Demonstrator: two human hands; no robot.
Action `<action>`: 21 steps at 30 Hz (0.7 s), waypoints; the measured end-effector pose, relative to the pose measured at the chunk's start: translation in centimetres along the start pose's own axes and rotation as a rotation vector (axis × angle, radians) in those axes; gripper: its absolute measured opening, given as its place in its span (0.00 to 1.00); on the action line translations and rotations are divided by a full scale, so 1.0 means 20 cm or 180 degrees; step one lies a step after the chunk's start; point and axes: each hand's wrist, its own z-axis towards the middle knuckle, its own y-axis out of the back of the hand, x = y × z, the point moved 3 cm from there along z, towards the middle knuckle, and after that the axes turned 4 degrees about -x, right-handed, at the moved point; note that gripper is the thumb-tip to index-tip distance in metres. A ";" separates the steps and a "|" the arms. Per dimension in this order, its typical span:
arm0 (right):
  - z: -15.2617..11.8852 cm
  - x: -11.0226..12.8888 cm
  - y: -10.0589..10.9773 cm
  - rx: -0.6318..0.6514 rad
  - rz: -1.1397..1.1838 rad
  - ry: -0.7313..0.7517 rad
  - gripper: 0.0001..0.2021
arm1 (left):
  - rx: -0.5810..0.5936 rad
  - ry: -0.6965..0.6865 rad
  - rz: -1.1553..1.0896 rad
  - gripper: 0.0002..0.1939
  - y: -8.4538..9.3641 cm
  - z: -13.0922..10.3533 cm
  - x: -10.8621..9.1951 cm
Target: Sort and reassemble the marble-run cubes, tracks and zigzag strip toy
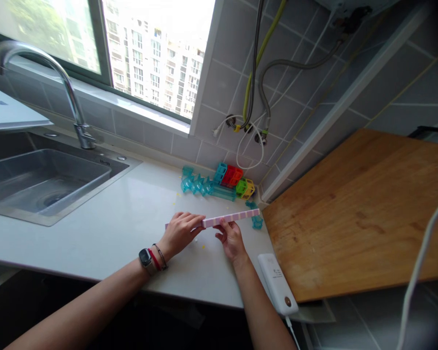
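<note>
A long, thin pink-lilac piece with pale bands [237,217] is held above the white counter [131,204], seen nearly edge-on; its kind is unclear. My left hand [182,229], with a watch [145,257] and bracelets at the wrist, is closed over its left part, which the fingers partly hide. Near the middle, my right hand [231,240] pinches it from below with thumb and fingers. Behind its right end stand clear teal plastic pieces [256,222]. Farther back are a wavy teal plastic piece [197,184], red blocks [231,176] and a yellow block [247,188].
At the left are a steel sink [51,221] and a tall faucet [67,87]. A wooden board [361,214] leans on the right, beside a white power strip [277,282]. Hoses [257,63] hang along the tiled wall. The counter's front edge lies under my forearms.
</note>
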 end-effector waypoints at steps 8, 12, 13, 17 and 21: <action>-0.02 -0.05 -0.02 0.0349 -0.0842 -0.0380 0.24 | -0.0209 -0.0459 0.0388 0.14 0.03 -0.02 -0.04; -0.01 -0.05 -0.01 0.0375 -0.0966 -0.0403 0.21 | -0.0200 -0.0577 0.0345 0.11 0.03 -0.01 -0.06; -0.01 -0.05 0.00 0.0374 -0.0980 -0.0424 0.21 | -0.0171 -0.0576 0.0333 0.11 0.03 -0.01 -0.07; 0.00 -0.05 0.02 0.0321 -0.1102 -0.0219 0.20 | 0.0099 -0.0474 0.0253 0.09 0.00 -0.01 -0.07; 0.00 -0.02 0.01 0.0412 -0.1388 0.0589 0.17 | 0.0538 -0.0280 0.0001 0.08 -0.04 -0.02 -0.07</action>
